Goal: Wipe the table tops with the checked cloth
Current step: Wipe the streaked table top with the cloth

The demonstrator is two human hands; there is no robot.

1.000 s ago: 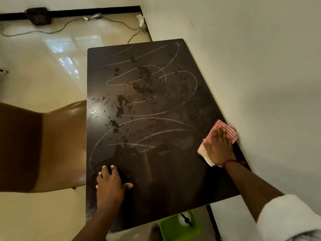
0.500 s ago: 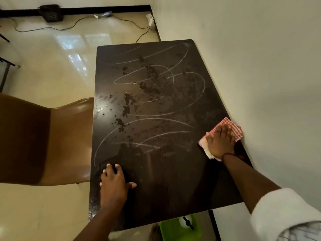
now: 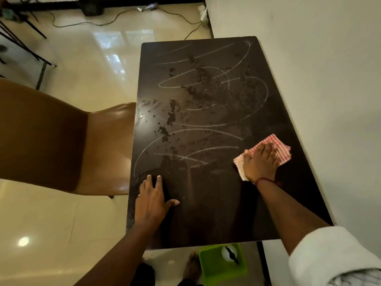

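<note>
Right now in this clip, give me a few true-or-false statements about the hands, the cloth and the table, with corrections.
1. The right hand presses the red-and-white checked cloth on the dark rectangular table top. True.
2. The left hand holds a second cloth. False: it lies flat and empty on the table.
3. White chalky swirls and dark crumbs cover the far part. True.
4. The brown chair stands right of the table. False: left.

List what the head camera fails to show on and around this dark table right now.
- Head view: part of the red-and-white checked cloth lies hidden under the right hand.
- Dark rectangular table top: the surface under the flat left hand is covered.
- Green plastic bucket: partly hidden by the table's near edge.
- Brown chair: cut off at the left frame edge.
</note>
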